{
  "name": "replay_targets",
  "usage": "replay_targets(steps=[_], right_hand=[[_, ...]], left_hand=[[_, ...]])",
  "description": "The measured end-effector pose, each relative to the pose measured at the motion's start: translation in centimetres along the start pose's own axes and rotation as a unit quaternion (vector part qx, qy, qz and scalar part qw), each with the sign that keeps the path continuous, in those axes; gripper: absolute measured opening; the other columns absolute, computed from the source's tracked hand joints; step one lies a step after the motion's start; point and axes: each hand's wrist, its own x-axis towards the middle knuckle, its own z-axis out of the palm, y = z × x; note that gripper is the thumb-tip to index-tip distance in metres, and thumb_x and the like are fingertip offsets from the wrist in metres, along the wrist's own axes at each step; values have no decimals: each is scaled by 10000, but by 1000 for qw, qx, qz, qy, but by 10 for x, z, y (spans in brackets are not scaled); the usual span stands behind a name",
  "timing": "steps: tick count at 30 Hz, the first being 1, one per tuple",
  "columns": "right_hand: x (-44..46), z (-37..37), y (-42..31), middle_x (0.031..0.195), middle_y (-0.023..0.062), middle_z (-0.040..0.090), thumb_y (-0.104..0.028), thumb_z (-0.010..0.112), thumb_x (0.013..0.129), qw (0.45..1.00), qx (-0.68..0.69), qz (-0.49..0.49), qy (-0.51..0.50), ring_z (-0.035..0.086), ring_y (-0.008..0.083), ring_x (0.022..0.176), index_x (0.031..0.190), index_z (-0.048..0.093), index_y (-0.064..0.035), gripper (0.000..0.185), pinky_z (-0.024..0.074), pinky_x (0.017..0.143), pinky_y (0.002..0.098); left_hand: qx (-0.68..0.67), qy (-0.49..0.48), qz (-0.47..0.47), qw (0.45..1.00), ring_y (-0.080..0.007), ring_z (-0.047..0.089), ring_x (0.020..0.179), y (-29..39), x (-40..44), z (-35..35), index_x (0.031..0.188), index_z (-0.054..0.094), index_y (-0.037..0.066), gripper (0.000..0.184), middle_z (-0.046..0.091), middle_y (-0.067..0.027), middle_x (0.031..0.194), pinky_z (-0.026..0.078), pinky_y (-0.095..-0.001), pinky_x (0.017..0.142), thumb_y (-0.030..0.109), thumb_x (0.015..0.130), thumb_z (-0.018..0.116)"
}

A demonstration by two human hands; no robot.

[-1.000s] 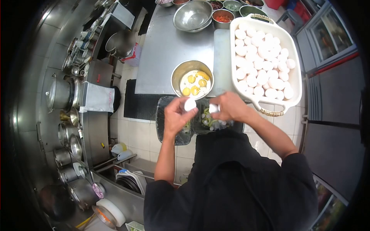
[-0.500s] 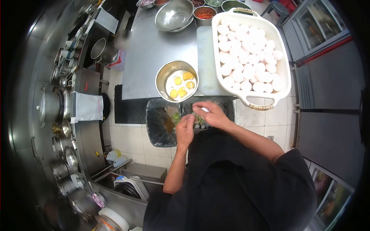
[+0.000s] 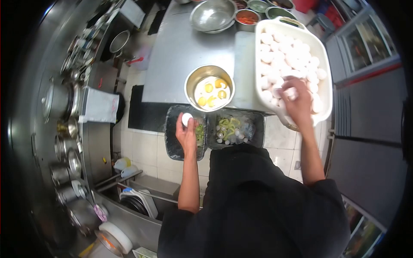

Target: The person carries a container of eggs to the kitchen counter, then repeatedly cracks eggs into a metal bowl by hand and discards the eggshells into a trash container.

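The left hand (image 3: 186, 134) holds one white egg (image 3: 186, 119) in its fingertips, just in front and left of the steel pot. The right hand (image 3: 300, 101), well to the pot's right, curls its fingers among the eggs (image 3: 282, 53) in the one white basket (image 3: 310, 38); whether they have closed on one cannot be told. Those eggs lie heaped, too many to count. The pot (image 3: 193, 79) holds at least five yolks (image 3: 208, 87) and sits at the front edge of the table (image 3: 172, 73). Two bins stand below that edge, in front of the pot: the left bin (image 3: 171, 144) under the left hand, the right bin (image 3: 257, 129) beside it. One cutting board (image 3: 244, 64) lies between pot and basket. Bare tabletop stretches left of the pot and behind it, as far as the colander (image 3: 213, 15).
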Motion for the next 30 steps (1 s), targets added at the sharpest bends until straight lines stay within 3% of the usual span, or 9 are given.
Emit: replay_targets(steps=[3, 9, 15, 17, 19, 21, 23, 25, 30], right_hand=[[7, -31, 51, 1059, 163, 631, -81, 731, 702, 973, -223, 26, -49, 614, 338, 987, 1012, 609, -44, 335, 475, 871, 416], [5, -32, 80, 1037, 156, 635, -83, 700, 731, 962, -212, 89, -145, 616, 321, 925, 1089, 607, -31, 373, 495, 831, 407], [33, -36, 46, 972, 119, 656, -94, 588, 822, 912, 235, 327, -78, 629, 217, 825, 1159, 613, -17, 346, 514, 710, 336], [43, -32, 25, 909, 89, 631, -173, 511, 884, 851, 424, 298, -88, 614, 175, 779, 1114, 621, -18, 298, 507, 654, 297], [56, -22, 5, 882, 85, 622, -209, 482, 903, 773, 560, 276, -114, 603, 155, 757, 1060, 634, -23, 287, 496, 630, 275], [66, 0, 0, 845, 63, 608, -195, 576, 881, 785, 555, 225, -157, 585, 156, 722, 960, 645, -39, 188, 487, 618, 295], [78, 15, -30, 790, 31, 616, -215, 694, 831, 889, 311, 208, -264, 604, 160, 713, 903, 641, -48, 190, 492, 625, 317], [77, 45, -63, 775, 37, 636, -143, 724, 813, 942, 246, -42, -225, 634, 157, 740, 942, 651, -40, 181, 517, 700, 325], [87, 98, -91, 898, 123, 714, -234, 747, 715, 892, 208, -249, -316, 673, 254, 738, 1106, 675, -58, 434, 536, 698, 357]], left_hand=[[146, 86, 153, 974, -234, 627, 962, -20, 47, -14, 1361, 465, -47, 478, 573, -178, 1219, 531, -336, 803, 88, 935, 632], [370, 121, 338, 857, -370, 589, 1083, -34, 95, -18, 1359, 491, -3, 466, 522, -224, 1301, 495, -415, 884, 127, 931, 620], [424, 54, 313, 848, -419, 559, 1072, -45, 109, -19, 1345, 488, -18, 463, 545, -256, 1232, 461, -463, 912, 88, 914, 619], [432, 50, 320, 842, -374, 610, 993, -26, 106, -18, 1349, 482, -11, 451, 585, -230, 1174, 498, -435, 851, 94, 930, 612], [225, 7, 167, 960, -295, 640, 906, -1, 102, -12, 1352, 480, -10, 437, 616, -186, 1118, 523, -379, 766, 112, 950, 603], [33, -62, 54, 996, -225, 653, 835, 28, 92, -6, 1351, 479, -12, 426, 638, -150, 1077, 532, -325, 692, 132, 968, 594], [-131, -150, -4, 980, -162, 649, 781, 60, 80, 1, 1347, 479, -18, 418, 651, -123, 1050, 525, -272, 627, 156, 982, 584], [-128, -219, -24, 967, -174, 649, 764, 87, 70, 11, 1312, 492, -29, 396, 656, -126, 1039, 526, -276, 607, 170, 983, 583], [-67, -331, -29, 941, -163, 650, 733, 128, 58, 39, 1255, 523, -28, 351, 661, -124, 1002, 526, -265, 560, 171, 976, 598]])
